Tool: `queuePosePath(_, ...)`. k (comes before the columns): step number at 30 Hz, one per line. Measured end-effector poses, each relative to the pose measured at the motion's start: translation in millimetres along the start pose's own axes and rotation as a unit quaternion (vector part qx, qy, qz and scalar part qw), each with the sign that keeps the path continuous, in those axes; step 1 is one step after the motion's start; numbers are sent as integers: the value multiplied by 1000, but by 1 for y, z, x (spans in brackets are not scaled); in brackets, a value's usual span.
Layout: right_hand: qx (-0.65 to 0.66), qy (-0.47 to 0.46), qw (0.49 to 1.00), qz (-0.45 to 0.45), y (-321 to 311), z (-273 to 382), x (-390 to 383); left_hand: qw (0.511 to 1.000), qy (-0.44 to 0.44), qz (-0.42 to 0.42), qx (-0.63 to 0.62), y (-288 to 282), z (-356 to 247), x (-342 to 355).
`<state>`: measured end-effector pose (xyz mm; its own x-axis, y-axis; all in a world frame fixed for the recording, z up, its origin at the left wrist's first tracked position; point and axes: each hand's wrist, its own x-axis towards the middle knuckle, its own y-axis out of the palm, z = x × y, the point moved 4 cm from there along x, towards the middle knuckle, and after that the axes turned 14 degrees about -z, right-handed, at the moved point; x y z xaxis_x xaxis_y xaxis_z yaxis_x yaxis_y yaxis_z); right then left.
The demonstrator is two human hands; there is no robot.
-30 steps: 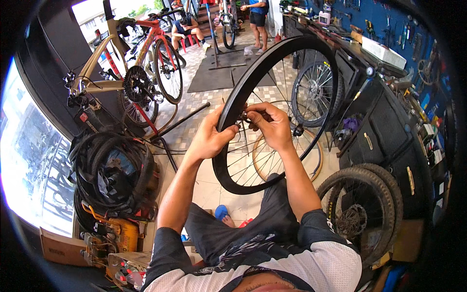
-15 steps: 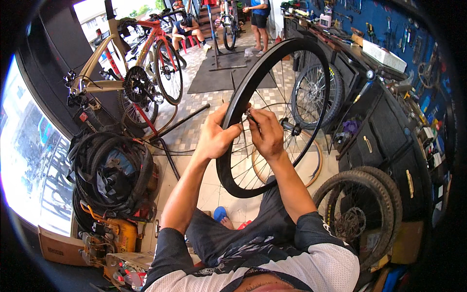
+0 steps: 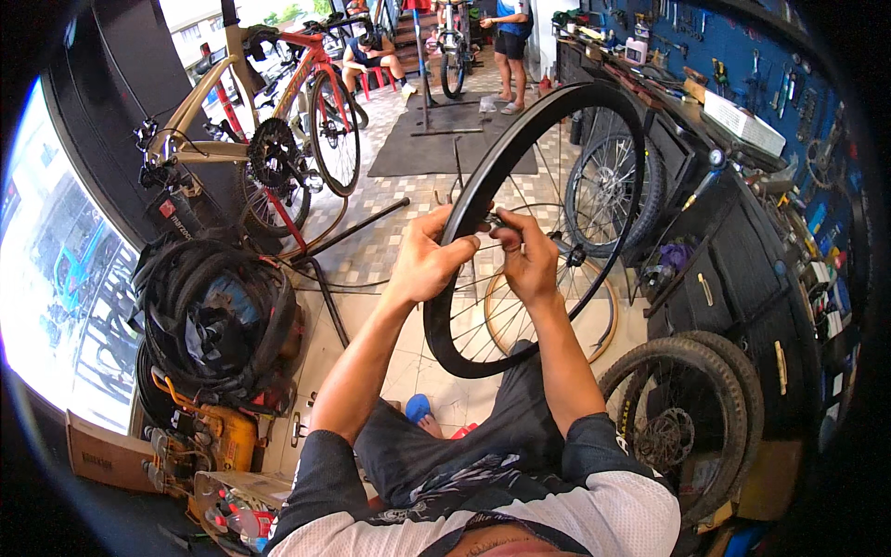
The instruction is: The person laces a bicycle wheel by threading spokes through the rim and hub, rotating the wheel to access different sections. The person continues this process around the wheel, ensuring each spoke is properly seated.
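A black deep-rim wheel with spokes [image 3: 566,97] is held tilted upright in front of me, above my lap. My left hand [image 3: 432,258] grips the near left side of the rim, thumb lying across it. My right hand [image 3: 527,262] is closed at the inner edge of that rim, just right of my left thumb. Its fingertips are at a small metal piece [image 3: 494,219], too small and partly covered to identify.
Two bikes [image 3: 266,153] stand left, above bundled tyres [image 3: 209,316] and a yellow machine [image 3: 227,436]. Black cabinets [image 3: 733,288], wheels [image 3: 668,436] and a tool wall [image 3: 789,93] line the right. Two people [image 3: 510,60], [image 3: 367,65] are at the back around a mat [image 3: 399,162].
The wheel and both my hands have shifted to the right in the picture, partly with the view. My right fingers have changed their position slightly at the rim's inner edge.
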<state>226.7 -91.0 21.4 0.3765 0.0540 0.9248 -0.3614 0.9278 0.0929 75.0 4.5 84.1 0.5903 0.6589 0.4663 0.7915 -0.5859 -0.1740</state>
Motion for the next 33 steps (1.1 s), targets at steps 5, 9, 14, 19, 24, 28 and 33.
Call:
queuePosePath(5, 128, 301, 944, -40, 2, -17, 5, 996, 88, -19, 2, 5, -4, 0)
queuePosePath(9, 108, 275, 955, 26, -4, -18, 6, 999, 4, 7, -34, 7, -3, -2)
queuePosePath(14, 80, 167, 983, 4, -9, 3, 4, 998, -14, -11, -66, 9, -1, -3)
queuePosePath(19, 173, 282, 942, -48, -2, -13, 5, 999, 20, -28, -15, 11, -4, -3)
queuePosePath(24, 98, 262, 959, 42, -7, -13, 6, 1000, -16, -14, -10, 5, -2, -4)
queuePosePath(28, 106, 168, 978, 55, -10, 7, 11, 999, 10, -13, -38, 7, 2, -2)
queuePosePath(33, 190, 285, 939, -28, -6, -14, 6, 997, 58, -33, -38, 14, -3, -2)
